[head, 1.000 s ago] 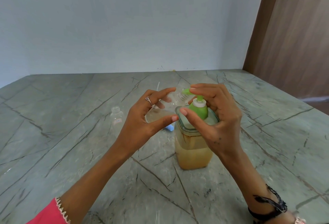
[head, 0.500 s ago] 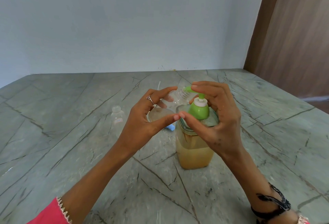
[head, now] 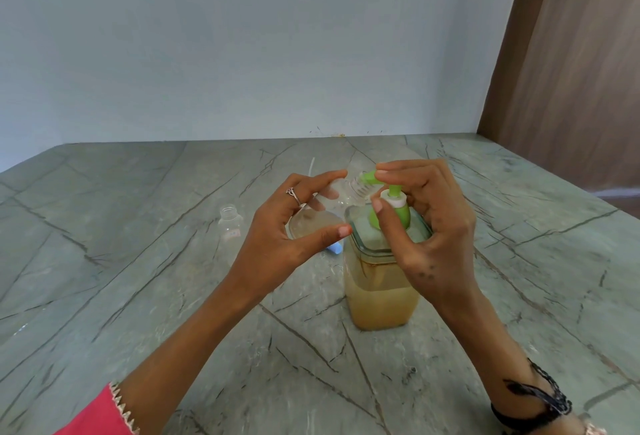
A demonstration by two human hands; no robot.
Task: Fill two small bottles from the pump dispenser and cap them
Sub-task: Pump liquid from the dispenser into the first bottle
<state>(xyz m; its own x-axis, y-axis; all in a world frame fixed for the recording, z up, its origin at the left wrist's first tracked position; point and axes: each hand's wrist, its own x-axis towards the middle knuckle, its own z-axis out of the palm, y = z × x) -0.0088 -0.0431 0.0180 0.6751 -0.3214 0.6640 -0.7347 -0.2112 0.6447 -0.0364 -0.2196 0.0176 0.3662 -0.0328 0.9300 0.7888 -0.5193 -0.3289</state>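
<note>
Head view: I keep the bottle (head: 320,216) tilted in my left hand (head: 277,244), its fingers curled round it and its neck touching the green spout (head: 367,178). My right hand (head: 429,227) pinches the pump (head: 393,199), forefinger on top. I should press slowly and straight. A second bottle (head: 230,223) stands open at the left, well apart.

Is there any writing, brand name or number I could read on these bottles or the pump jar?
Empty bottle on the counter: a small pinkish label mark, too small and blurred to read.
Pump dispenser: no text visible.
Bottle held in the left hand: no text visible.
No other words, numbers or signs can be seen.
</note>
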